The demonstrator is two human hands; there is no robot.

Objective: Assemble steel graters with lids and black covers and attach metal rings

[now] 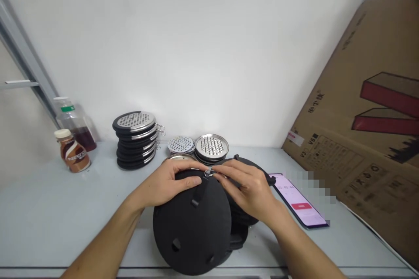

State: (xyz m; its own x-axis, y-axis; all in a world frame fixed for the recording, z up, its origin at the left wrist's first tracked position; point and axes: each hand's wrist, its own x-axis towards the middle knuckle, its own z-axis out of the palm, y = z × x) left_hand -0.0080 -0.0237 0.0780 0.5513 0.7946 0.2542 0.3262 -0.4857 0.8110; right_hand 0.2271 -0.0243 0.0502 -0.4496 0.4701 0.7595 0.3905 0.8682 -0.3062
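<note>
A round black case stands on edge near the front of the table, with a short strap at its top and a small hole low on its face. My left hand pinches the case's top edge between thumb and fingers. Beside it, my right hand is closed on a small silver metal clip at the strap. More black round pieces lie behind and under my right hand, partly hidden. Just beyond my hands are a round metal grater disc on a dark stack and a smaller perforated disc.
A tall stack of black-cased grater discs with metal rings stands at the back left. Farther left are a brown bottle and a clear bottle of dark liquid. To the right lie a lit phone and a large cardboard box.
</note>
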